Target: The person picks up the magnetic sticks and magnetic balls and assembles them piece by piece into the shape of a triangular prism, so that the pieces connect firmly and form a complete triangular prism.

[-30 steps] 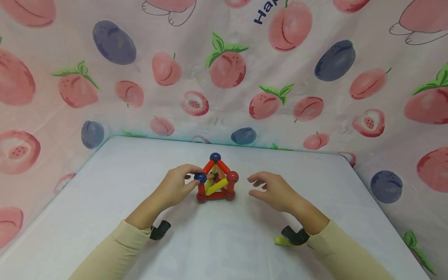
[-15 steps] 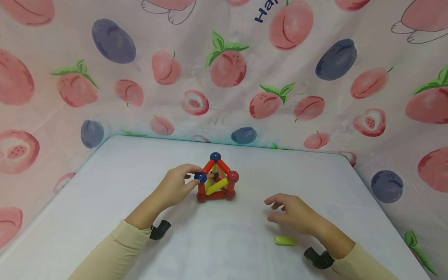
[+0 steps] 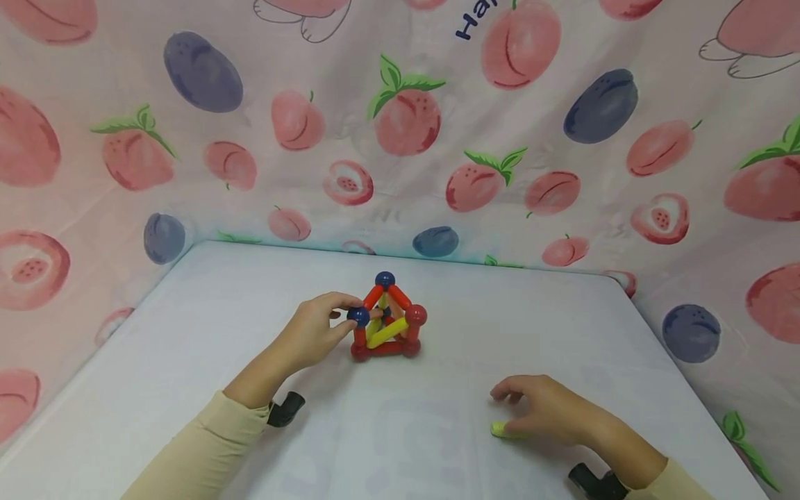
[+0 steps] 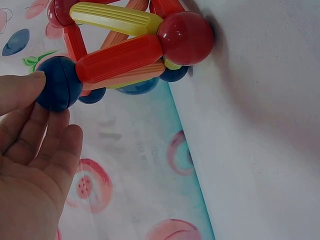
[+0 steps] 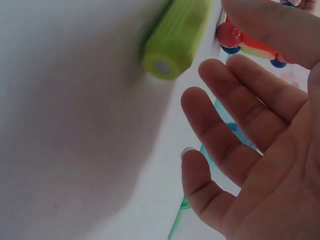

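Note:
A small frame of red and yellow magnetic rods [image 3: 386,326] joined by red and blue balls stands at the middle of the white table [image 3: 206,326]. My left hand [image 3: 351,317] pinches its near-left blue ball [image 3: 358,317]; in the left wrist view the thumb and fingers [image 4: 47,112] lie against that ball [image 4: 57,82] beside the rods [image 4: 120,55]. My right hand [image 3: 503,411] hovers low over a loose yellow-green rod [image 3: 503,430] lying near the front right. In the right wrist view its fingers [image 5: 225,47] are spread just beside the rod [image 5: 177,37], not curled round it.
Cloth printed with peaches and plums [image 3: 406,125] hangs behind and to both sides of the table. The table's right edge [image 3: 681,375] runs close to my right hand. A black wrist mount [image 3: 285,410] sits under my left sleeve.
My right hand has drawn back from the frame toward the front right and come down over the yellow-green rod. My left hand and the frame have stayed still.

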The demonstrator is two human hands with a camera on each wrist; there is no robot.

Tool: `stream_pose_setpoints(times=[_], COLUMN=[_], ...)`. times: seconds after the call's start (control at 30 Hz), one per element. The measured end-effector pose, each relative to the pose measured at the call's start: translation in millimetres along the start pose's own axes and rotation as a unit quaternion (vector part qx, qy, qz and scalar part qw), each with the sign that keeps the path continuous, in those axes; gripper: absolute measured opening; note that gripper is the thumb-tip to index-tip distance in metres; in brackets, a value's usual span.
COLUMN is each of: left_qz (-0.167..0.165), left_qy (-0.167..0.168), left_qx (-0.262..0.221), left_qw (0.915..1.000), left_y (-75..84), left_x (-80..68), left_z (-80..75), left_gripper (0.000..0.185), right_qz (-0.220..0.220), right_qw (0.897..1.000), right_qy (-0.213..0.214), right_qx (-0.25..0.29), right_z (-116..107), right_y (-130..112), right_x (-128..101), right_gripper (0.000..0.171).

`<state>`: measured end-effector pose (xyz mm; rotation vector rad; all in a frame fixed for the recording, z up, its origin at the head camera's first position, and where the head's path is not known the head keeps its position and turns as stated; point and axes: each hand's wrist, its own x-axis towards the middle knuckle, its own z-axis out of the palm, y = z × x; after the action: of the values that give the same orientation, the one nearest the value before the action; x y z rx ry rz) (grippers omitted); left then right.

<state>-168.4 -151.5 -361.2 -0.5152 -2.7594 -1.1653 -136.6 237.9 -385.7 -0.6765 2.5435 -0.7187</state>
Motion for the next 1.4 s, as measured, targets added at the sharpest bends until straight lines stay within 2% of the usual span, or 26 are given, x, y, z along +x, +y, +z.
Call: stream_pose_setpoints(times=[0.2,0.33,0.6,0.8,1.03,1.4], left_qz=[0.005,0.004,0.009,0.01,0.01,0.015], left_qy=[0.004,0.005,0.007,0.006,0.002,0.003], left_qx=[-0.001,-0.001,-0.001,-0.005,-0.007,-0.005], left_qw=[1.0,1.0,0.9999,0.9999,0.9999,0.9999], left_y=[-0.7,-1.4,-1.8,-2.6,-3.7,-4.1], left_x=[0.2,0.0,0.6,0.8,1.0,2.0], left_z=[0.3,0.6,-0.1,-0.2,-0.1,0.1], left_gripper=[0.03,0.03,0.029,0.03,0.029,0.029], right_qz=[-0.018,-0.032,-0.009,-0.022,-0.044,-0.098], right_qw=[1.0,0.999,1.0,0.999,0.994,0.983], right_qy=[-0.018,-0.009,-0.01,0.014,0.088,0.143], right_qx=[-0.013,-0.021,-0.015,-0.028,-0.045,-0.057], right_z=[2,4,5,6,-2,-20], right_y=[8,12,10,5,-19,-76], right_x=[-3,-1,8,15,31,70], right_gripper=[0.038,0.033,0.026,0.02,0.018,0.021])
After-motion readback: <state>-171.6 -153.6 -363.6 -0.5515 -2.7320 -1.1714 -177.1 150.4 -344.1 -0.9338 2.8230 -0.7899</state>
